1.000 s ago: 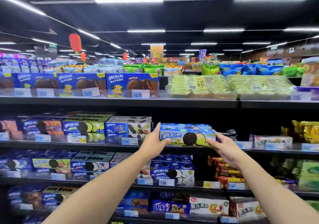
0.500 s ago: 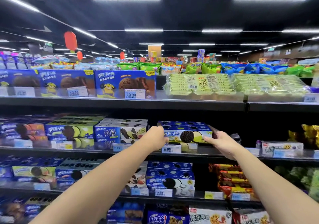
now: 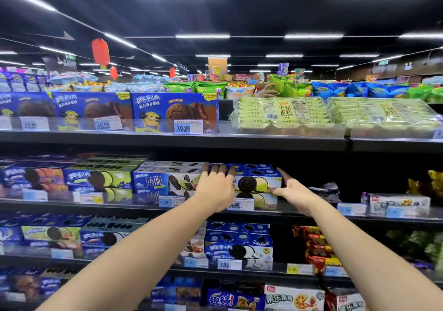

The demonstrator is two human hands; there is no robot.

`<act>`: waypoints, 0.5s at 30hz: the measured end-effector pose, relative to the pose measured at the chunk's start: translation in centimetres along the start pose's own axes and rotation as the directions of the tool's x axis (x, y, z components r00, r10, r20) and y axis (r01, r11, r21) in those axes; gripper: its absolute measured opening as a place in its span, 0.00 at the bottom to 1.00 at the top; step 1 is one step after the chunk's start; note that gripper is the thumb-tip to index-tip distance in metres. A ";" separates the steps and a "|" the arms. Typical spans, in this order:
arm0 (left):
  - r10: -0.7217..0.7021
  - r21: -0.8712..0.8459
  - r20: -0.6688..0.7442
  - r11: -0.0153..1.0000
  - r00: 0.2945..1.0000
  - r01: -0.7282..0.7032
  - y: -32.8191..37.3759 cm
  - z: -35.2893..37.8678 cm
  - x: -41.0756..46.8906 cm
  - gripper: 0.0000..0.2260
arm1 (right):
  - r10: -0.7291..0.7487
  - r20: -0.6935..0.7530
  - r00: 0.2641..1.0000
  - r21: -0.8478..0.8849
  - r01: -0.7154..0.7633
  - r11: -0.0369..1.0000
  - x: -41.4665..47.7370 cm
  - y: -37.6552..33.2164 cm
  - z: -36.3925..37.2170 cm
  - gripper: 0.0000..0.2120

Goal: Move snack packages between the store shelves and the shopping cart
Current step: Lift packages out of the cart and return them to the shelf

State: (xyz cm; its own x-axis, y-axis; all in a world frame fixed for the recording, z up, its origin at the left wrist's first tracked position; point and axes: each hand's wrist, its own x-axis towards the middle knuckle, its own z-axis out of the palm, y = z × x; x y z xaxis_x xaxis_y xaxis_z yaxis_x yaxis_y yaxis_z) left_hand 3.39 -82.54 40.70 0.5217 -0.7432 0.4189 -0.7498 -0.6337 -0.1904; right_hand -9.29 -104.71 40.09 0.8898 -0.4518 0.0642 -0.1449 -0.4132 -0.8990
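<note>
Since a second ago the cookie box (image 3: 256, 183) has gone from hanging out in front of the middle shelf (image 3: 311, 214) to sitting well back on it, on top of a matching box (image 3: 262, 200) behind the price tag (image 3: 240, 204). From where I stand it looks like the placing step is nearly finished. The left hand (image 3: 215, 189) lays fairly straight fingers (image 3: 217, 169) over the box's top left corner, with the thumb hidden. The right hand (image 3: 293, 194) is flat against the right end. Neither hand wraps the box; both are pressing it. To finish well, I'd push evenly from both ends so the box squares up with the one beneath and its face lines up with the neighbouring thin-cookie box (image 3: 165, 182). I'd let go only once it sits flat, and draw the fingers straight back so they don't drag it forward. No shopping cart shows from here.
</note>
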 end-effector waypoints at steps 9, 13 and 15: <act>-0.007 -0.052 -0.095 0.999 0.995 0.002 -1.5 1.2 -1.3 0.27 | -0.049 -0.196 0.979 -0.355 -0.024 0.935 -1.6 -0.3 2.5 0.25; -0.011 -0.021 -0.145 1.000 0.989 0.008 -1.4 1.5 -3.8 0.29 | -0.063 -0.247 0.967 -0.422 -0.049 0.905 -3.2 -0.2 3.6 0.20; -0.032 -0.020 -0.154 0.999 0.988 0.029 -1.4 1.8 -5.4 0.30 | -0.071 -0.241 0.968 -0.446 -0.046 0.894 -3.9 -0.2 3.9 0.19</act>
State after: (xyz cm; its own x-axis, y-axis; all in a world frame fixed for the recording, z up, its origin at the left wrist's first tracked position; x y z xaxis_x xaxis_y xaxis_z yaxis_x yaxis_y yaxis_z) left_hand 2.34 -78.05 37.06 0.4766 -0.6808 0.5562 -0.7421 -0.6508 -0.1607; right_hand -11.09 -99.81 38.32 0.7673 -0.5986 0.2301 -0.3632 -0.7013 -0.6135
